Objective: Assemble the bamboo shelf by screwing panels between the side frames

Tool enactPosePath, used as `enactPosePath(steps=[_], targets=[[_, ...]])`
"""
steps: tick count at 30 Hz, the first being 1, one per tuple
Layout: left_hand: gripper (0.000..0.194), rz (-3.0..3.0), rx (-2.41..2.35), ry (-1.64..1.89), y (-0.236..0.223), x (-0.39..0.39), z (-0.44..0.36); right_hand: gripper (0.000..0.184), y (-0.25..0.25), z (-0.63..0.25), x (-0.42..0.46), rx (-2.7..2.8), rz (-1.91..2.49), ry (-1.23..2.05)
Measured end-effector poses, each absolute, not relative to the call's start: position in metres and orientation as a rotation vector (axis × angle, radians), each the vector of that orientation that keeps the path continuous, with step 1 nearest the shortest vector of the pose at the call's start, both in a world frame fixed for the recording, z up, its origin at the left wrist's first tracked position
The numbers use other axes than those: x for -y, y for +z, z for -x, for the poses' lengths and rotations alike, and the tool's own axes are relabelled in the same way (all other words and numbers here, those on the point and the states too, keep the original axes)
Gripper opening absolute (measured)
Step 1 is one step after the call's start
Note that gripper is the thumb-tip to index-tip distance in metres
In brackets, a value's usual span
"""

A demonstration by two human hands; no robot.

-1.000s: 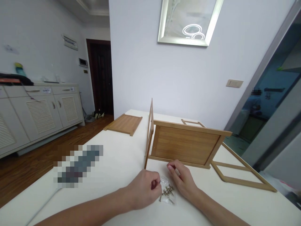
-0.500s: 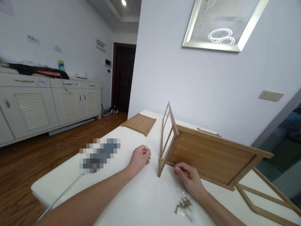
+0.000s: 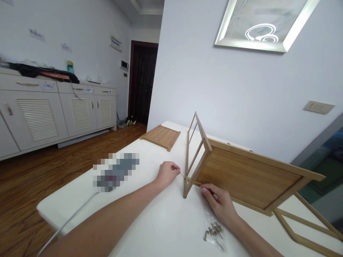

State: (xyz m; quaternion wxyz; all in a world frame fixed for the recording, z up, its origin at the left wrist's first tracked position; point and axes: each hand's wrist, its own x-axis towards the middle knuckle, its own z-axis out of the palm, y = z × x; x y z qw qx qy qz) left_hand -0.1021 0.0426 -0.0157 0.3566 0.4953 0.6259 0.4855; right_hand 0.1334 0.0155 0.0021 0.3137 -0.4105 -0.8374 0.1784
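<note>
My left hand [image 3: 168, 174] is closed in a pinch on a thin metal rod [image 3: 182, 175], whose tip reaches the lower part of an upright wooden side frame [image 3: 185, 187]. My right hand [image 3: 219, 202] grips the bottom edge of a brown wooden panel [image 3: 241, 175], close to where it meets that frame. The panel stands on its long edge, tilted, with the open side frame at its left end. Below my right hand lies a clear plastic bag [image 3: 214, 232] with several screws.
Another wooden panel [image 3: 162, 136] lies flat at the table's far end. A second open frame [image 3: 308, 242] rests at the right. A blurred grey object with a white cable [image 3: 72, 217] is on the white table [image 3: 144, 235] at left.
My left hand has moved right, towards the side frame, bringing the metal rod's tip to it. My right hand keeps its grip on the panel's edge. The view has shifted slightly.
</note>
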Motion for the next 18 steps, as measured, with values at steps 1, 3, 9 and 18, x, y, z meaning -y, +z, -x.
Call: enactPosePath(steps=[1,3,9,18], targets=[[0.004,-1.301,-1.631,1.244,-0.015,-0.042,0.101,0.033,0.002,-0.133,-0.015,2.213,1.089,0.464],[0.004,-1.343,-1.664,1.218,-0.014,-0.039,0.100,0.033,0.000,-0.132,-0.015,2.220,1.098,0.445],[0.004,-1.465,-1.732,1.127,-0.006,-0.032,0.104,0.034,-0.005,-0.130,-0.020,2.279,1.050,0.391],[0.009,-1.537,-1.729,1.054,-0.003,-0.028,0.116,0.046,0.002,-0.116,-0.027,2.683,1.132,0.019]])
